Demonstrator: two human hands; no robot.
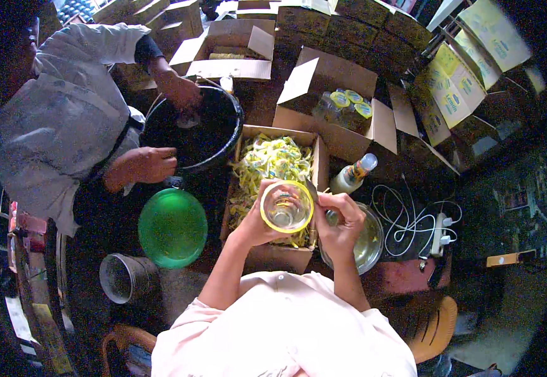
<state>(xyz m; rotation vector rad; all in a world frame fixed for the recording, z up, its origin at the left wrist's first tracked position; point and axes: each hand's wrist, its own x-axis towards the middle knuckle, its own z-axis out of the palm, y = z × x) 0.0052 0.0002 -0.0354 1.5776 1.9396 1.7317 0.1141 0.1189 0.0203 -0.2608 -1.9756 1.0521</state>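
Observation:
My left hand (252, 221) is wrapped round a clear cup (286, 210) with a yellow rim, its mouth tilted up towards me. In my right hand (342, 221) is a knife, whose thin dark blade (312, 190) meets or nearly meets the right side of the rim. Both hands are over the near part of an open carton (319, 157), which is heaped with yellow, white and green scraps (272, 160). Under my right wrist sits a round clear bowl (373, 242), partly covered by the hand.
Left, a co-worker's hands (182, 93) are at a black tub (239, 129). Nearer are a green basin (173, 229) and grey bucket (129, 279). Right are a bottle (352, 174), white cables (405, 220) and a power strip (438, 235). Beyond, an open box (289, 125) holds yellow-lidded cups (352, 100).

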